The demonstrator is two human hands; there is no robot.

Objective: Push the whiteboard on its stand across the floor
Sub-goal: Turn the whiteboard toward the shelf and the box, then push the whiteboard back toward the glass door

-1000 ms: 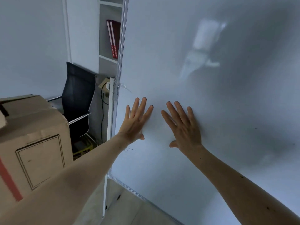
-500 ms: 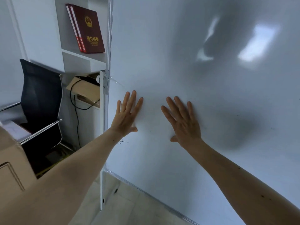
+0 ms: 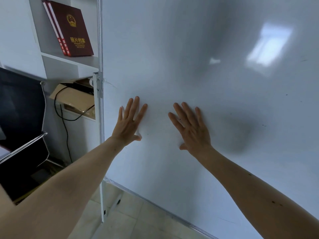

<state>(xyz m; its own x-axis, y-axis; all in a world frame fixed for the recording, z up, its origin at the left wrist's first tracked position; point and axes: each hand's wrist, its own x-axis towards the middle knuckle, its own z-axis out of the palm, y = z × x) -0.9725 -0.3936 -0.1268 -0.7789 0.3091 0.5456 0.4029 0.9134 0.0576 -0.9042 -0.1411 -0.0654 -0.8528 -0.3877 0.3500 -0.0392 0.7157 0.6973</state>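
A large white whiteboard (image 3: 198, 69) fills most of the view, its surface glossy with reflections. Its white metal stand post (image 3: 101, 152) runs down the board's left edge to the floor. My left hand (image 3: 128, 125) lies flat against the board near that edge, fingers spread. To its right, my right hand (image 3: 192, 128) is also pressed flat on the board with fingers apart. Neither hand holds anything.
Left of the board stands a white shelf unit (image 3: 65, 61) with dark red books (image 3: 69, 28) and a cardboard box (image 3: 74, 99) with a black cable. A black mesh chair (image 3: 20, 121) sits at the far left. Pale floor tiles (image 3: 138, 219) show below the board.
The board and my view have advanced toward the shelf unit; the brown cardboard box at left has slid out of sight. Both hands stay flat on the board in the same spots.
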